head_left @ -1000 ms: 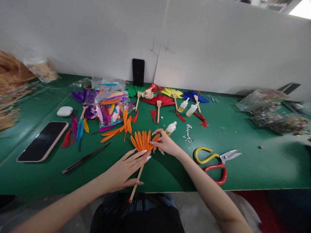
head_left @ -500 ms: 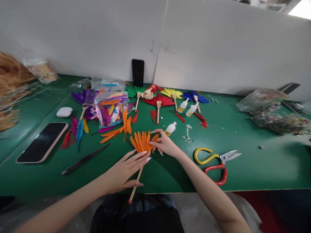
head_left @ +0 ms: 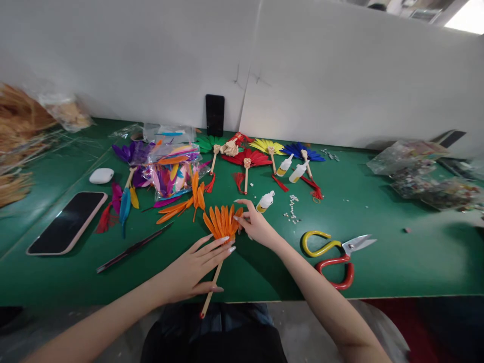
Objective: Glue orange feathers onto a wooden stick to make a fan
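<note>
In the head view, an orange feather fan (head_left: 219, 219) lies at the table's front edge, its thin wooden handle (head_left: 212, 290) reaching over the edge. My left hand (head_left: 192, 267) rests flat across the base of its feathers, fingers stretched out, thumb apart beside the handle. With thumb and fingers closed, my right hand (head_left: 255, 224) pinches the rightmost orange feather (head_left: 239, 213); the exact fingertip contact is partly hidden. Loose orange feathers (head_left: 177, 207) lie to the left of the fan. A small glue bottle (head_left: 265, 201) lies tilted just beyond my right hand.
Scissors (head_left: 346, 254) with yellow and red handles lie at right, a pen (head_left: 134, 248) and phone (head_left: 68, 222) at left. Farther back are a bag of coloured feathers (head_left: 172, 176), a red fan (head_left: 247, 159), two more glue bottles (head_left: 298, 172) and small white beads (head_left: 292, 207).
My right fingers have drawn the rightmost feather inward, to the left, closer to the other feathers. My left hand stays in place on the fan.
</note>
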`<state>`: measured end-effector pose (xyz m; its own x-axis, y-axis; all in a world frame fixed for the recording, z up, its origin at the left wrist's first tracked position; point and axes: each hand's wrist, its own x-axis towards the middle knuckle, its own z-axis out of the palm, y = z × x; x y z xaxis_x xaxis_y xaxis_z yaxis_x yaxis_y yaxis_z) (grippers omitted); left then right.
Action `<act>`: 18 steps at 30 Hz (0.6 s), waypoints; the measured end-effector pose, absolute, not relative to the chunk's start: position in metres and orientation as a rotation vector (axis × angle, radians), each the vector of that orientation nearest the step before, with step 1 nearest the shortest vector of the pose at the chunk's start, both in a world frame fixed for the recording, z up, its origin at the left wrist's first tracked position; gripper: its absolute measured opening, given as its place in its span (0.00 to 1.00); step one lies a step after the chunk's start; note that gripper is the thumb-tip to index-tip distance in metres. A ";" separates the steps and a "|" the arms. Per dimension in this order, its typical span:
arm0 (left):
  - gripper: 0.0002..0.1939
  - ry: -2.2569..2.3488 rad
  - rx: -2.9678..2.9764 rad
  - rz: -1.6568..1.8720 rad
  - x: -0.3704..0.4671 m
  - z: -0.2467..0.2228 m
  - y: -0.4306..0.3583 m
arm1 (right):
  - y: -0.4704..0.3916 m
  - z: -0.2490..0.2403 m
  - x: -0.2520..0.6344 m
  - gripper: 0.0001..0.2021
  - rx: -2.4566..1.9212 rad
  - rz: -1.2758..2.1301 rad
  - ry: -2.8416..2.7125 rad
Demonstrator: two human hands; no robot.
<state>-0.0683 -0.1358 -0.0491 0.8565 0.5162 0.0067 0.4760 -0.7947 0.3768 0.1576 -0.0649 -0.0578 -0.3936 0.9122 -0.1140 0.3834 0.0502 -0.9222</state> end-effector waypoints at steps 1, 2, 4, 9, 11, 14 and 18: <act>0.37 0.738 2.661 0.153 -0.068 -0.049 -0.136 | -0.065 -0.057 0.157 0.19 -1.308 1.313 -1.825; 0.37 0.738 2.656 0.150 -0.068 -0.048 -0.136 | -0.065 -0.056 0.157 0.19 -1.318 1.296 -1.828; 0.37 0.739 2.650 0.143 -0.068 -0.048 -0.136 | -0.065 -0.056 0.156 0.19 -1.333 1.264 -1.828; 0.38 0.731 2.644 0.146 -0.069 -0.048 -0.136 | -0.064 -0.061 0.155 0.20 -1.355 1.148 -1.842; 0.37 0.733 2.647 0.152 -0.069 -0.049 -0.136 | -0.063 -0.062 0.155 0.20 -1.362 1.112 -1.848; 0.37 0.729 2.656 0.150 -0.068 -0.049 -0.136 | -0.064 -0.062 0.155 0.20 -1.376 1.103 -1.852; 0.37 0.735 2.671 0.129 -0.069 -0.050 -0.136 | -0.064 -0.062 0.155 0.20 -1.378 1.107 -1.839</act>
